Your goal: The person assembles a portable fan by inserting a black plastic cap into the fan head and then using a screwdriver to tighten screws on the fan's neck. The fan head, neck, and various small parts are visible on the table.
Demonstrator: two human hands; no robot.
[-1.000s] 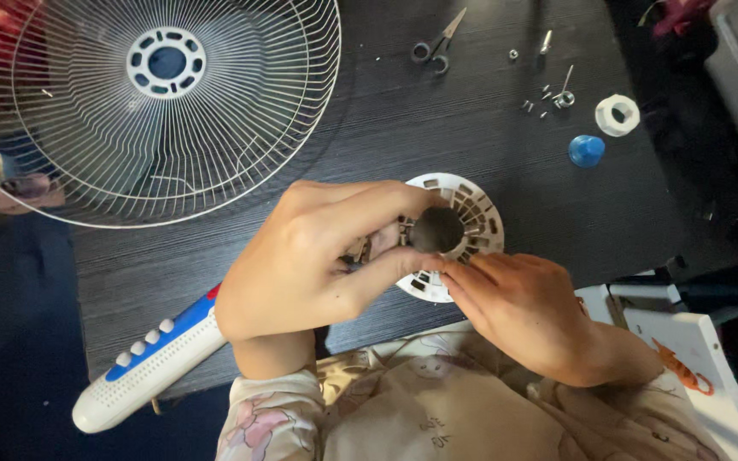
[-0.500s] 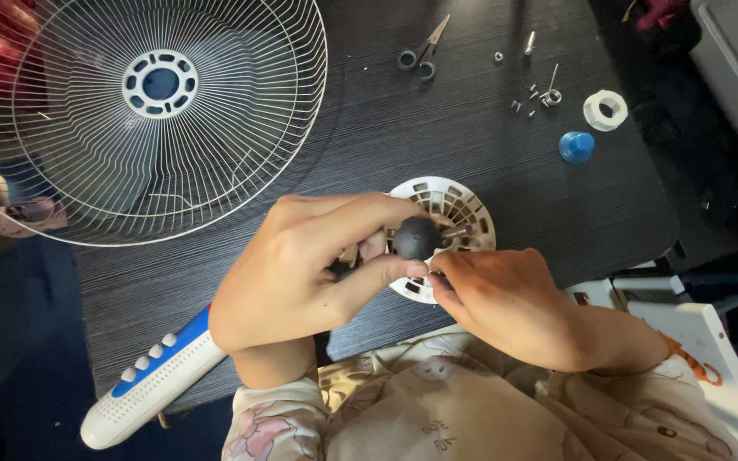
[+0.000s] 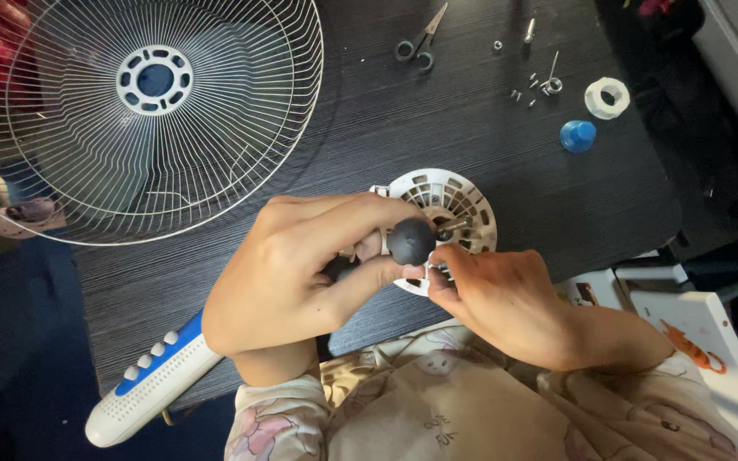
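Observation:
My left hand (image 3: 301,269) is closed around a tool with a dark rounded handle (image 3: 410,242), thumb and fingers wrapped about it. The handle stands just above the near edge of a white round vented housing (image 3: 463,195) that lies on the dark table. My right hand (image 3: 506,299) comes in from the right. Its fingertips pinch a small metal piece right under the handle, at the housing's near rim. The tool's tip and most of the housing's near side are hidden by both hands.
A white wire fan grille (image 3: 215,111) covers the table's far left. Scissors (image 3: 420,41), several loose screws (image 3: 540,85), a white ring nut (image 3: 606,96) and a blue cap (image 3: 577,135) lie at the far right. A white-and-blue button panel (image 3: 151,380) overhangs the near edge (image 3: 369,329).
The dark handle has shifted from over the housing's middle towards its near-left edge, and my hands have closed in around it. The view has dropped slightly.

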